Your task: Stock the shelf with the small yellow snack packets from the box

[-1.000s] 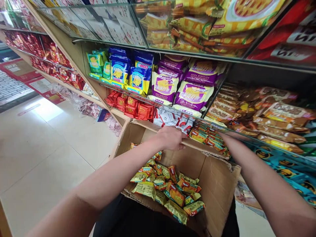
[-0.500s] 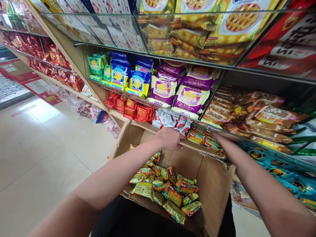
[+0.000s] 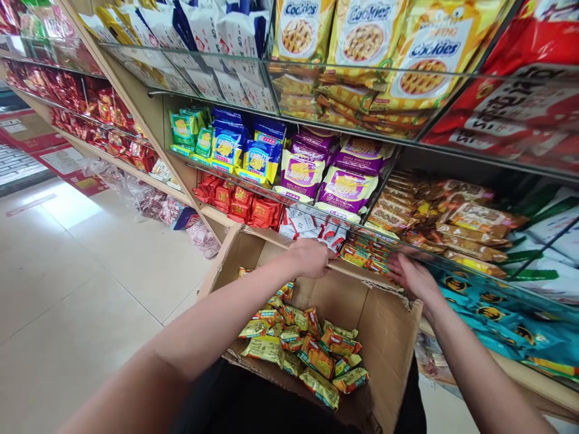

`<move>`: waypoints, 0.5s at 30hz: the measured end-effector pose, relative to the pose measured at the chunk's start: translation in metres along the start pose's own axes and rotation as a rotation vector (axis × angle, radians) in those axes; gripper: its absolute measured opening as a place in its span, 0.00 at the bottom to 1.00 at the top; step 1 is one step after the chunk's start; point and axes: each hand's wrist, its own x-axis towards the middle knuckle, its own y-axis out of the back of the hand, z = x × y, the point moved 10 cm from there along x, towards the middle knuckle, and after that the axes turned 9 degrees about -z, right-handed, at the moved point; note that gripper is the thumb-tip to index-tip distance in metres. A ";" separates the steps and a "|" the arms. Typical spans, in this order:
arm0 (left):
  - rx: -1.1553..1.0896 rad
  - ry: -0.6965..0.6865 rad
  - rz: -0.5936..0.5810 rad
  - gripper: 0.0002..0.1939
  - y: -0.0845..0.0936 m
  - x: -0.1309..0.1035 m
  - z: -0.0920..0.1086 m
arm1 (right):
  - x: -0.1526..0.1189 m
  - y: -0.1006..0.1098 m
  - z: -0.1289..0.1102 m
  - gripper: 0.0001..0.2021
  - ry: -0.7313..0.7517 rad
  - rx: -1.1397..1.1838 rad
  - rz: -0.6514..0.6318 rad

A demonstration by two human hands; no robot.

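Observation:
My left hand (image 3: 310, 258) is closed over the far edge of an open cardboard box (image 3: 384, 337). Inside the box lie several small yellow and orange wrapped snacks (image 3: 316, 355). My right hand (image 3: 409, 274) is beyond the box's far right edge, at the lower shelf, with its fingers apart and nothing seen in them. Its fingertips are beside a row of small green and orange packets (image 3: 357, 254). White and red packets (image 3: 301, 222) lie just past my left hand.
Glass-fronted shelves hold purple biscuit packs (image 3: 346, 190), blue packs (image 3: 226, 144), brown packs (image 3: 479, 220) and teal packs (image 3: 493, 313). A glass edge (image 3: 316, 205) runs above both hands. Plastic bags (image 3: 154, 202) lie on the tiled floor at the left.
My right hand, hidden under the shelf glass before, has drawn back and now shows near the box's far edge. The view has tilted up slightly. My left hand keeps its hold on the box.

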 end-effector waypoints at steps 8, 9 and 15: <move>0.055 -0.037 0.088 0.21 0.003 -0.012 0.007 | -0.184 0.006 -0.110 0.08 0.603 -0.223 0.236; 0.063 -0.079 0.143 0.22 0.007 -0.019 0.014 | -0.189 -0.026 -0.118 0.09 0.637 -0.296 0.047; 0.037 -0.492 0.371 0.22 -0.021 -0.074 0.071 | -0.161 -0.142 -0.059 0.22 0.075 -0.656 -0.433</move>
